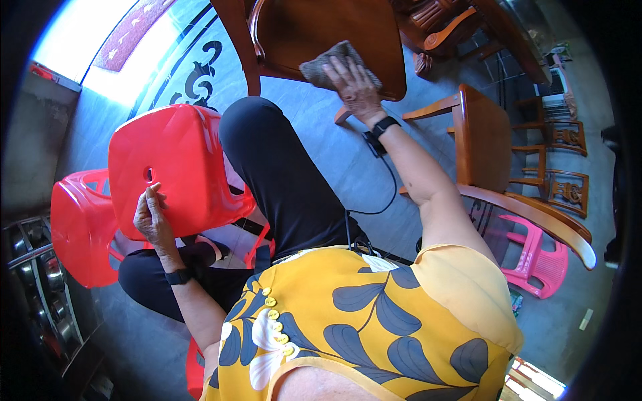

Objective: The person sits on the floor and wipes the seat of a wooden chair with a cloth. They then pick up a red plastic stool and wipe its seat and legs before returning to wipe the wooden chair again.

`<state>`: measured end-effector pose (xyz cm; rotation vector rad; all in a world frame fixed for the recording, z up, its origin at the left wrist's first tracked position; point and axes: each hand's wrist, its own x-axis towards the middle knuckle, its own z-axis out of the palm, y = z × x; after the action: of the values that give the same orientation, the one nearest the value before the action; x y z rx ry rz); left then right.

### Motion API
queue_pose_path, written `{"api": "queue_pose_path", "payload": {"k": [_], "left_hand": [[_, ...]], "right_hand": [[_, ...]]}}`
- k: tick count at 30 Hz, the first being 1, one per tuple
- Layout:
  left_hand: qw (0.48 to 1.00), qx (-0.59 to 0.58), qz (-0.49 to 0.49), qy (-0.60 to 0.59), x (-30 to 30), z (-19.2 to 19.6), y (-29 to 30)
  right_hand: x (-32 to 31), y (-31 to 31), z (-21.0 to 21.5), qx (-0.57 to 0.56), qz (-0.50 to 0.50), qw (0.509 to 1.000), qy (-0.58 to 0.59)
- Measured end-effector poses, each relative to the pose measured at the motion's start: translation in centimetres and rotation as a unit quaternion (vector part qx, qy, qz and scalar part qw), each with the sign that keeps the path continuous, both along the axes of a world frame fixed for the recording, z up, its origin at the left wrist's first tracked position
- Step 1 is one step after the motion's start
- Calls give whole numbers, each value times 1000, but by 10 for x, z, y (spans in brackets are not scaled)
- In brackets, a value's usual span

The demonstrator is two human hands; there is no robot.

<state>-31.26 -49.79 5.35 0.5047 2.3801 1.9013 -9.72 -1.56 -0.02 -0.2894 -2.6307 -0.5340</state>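
Note:
A grey-brown cloth (332,65) lies under my right hand (356,85) on the front part of a dark wooden chair's seat (328,27). My fingers press over the cloth and keep hold of it. Over a red plastic stool (167,160) with a small slot in its seat, my left hand (154,217) is closed, fingers curled near the thumb. Nothing shows between those fingers. Whether this hand touches the stool's seat I cannot tell.
Another red stool (80,227) stands at the left, beside a rack of metal pots (50,281). To the right are a wooden chair (485,137) and a pink plastic chair (538,260). A black cable (391,194) hangs near my right forearm. More carved wooden furniture (455,27) stands at the far right.

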Motion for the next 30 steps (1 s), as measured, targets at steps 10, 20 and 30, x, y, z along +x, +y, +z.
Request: {"api": "queue_pose_path", "payload": {"k": [10, 20, 30], "left_hand": [[1000, -19, -14, 14, -1, -2, -1], [999, -30, -20, 17, 1, 4, 4], [996, -83, -3, 22, 5, 13, 6]], "right_hand": [[109, 29, 31, -191, -68, 978, -39], [-24, 27, 30, -210, 37, 964, -159], [-188, 61, 34, -259, -28, 931, -254]]}}
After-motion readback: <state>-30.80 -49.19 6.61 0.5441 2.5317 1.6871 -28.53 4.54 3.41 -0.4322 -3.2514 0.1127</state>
